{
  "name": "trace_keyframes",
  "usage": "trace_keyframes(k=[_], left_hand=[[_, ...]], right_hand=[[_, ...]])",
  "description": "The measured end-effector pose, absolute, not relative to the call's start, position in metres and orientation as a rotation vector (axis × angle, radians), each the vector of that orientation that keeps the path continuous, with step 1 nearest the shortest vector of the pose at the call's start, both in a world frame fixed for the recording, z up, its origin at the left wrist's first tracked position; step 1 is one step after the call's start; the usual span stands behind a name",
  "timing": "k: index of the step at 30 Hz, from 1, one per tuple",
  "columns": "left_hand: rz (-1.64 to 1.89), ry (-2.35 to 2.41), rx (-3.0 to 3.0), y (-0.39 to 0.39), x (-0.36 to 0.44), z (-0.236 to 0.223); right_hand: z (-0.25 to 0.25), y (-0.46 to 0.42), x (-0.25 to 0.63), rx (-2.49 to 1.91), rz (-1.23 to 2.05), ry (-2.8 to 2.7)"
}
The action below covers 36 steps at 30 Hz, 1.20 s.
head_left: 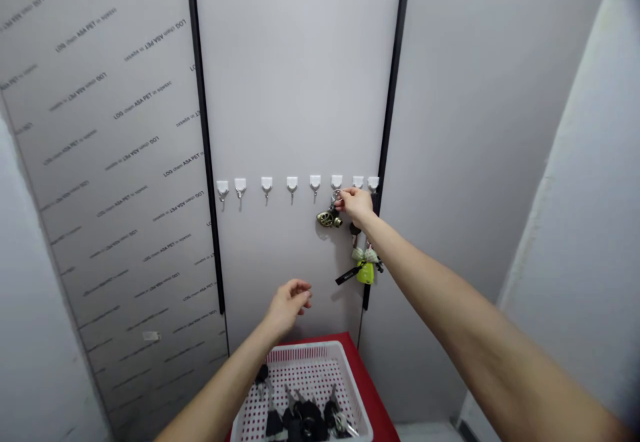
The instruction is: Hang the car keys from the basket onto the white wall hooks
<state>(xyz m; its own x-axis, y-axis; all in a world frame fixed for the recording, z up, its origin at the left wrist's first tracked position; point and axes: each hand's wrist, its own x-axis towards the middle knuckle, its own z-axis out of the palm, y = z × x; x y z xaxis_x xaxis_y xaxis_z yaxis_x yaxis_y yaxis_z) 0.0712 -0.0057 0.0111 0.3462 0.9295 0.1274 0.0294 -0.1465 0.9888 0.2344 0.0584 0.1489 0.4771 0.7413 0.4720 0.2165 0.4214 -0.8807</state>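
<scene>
My right hand [357, 205] is raised to the row of wall hooks, its fingers pinching the metal ring of a keychain [327, 219]. Bronze-coloured charms and a dark piece dangle from that ring, just under a white hook [337, 181]. Whether the ring sits on the hook cannot be made out. Below my right wrist hangs another keychain with a bright yellow-green charm [365, 273], a checked bow and a black tag [347, 275]. My left hand [289, 303] hovers over the basket's far edge, loosely curled and open, with nothing visible in it.
Several white hooks [292, 183] run across the pale cabinet panel [300, 82] between two long black handles [205, 135]. Beneath stands a white perforated basket [320, 347] holding several black-headed keys [305, 419], on a red surface [367, 389]. Walls flank both sides.
</scene>
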Motion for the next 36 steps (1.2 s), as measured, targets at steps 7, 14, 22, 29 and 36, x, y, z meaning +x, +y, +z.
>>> trace_keyframes(k=[7,14,22,29,36], left_hand=[[0.875,1.072,1.832,-0.011,0.048,-0.059],[0.405,1.181,2.225,-0.036,0.026,-0.119],[0.356,1.210,2.289,-0.036,0.027,-0.129],[0.392,1.215,2.273,-0.039,0.026,-0.129],[0.584,1.123,2.101,-0.040,0.039,-0.119]], right_hand=[[0.115,0.048,0.240,-1.259,-0.021,-1.164],[-0.021,-0.024,0.212,-1.430,0.412,-2.100],[-0.117,-0.056,0.182,-1.551,0.596,-2.482],[-0.111,-0.050,0.188,-1.524,0.494,-2.239],[-0.096,-0.050,0.181,-1.449,0.595,-1.990]])
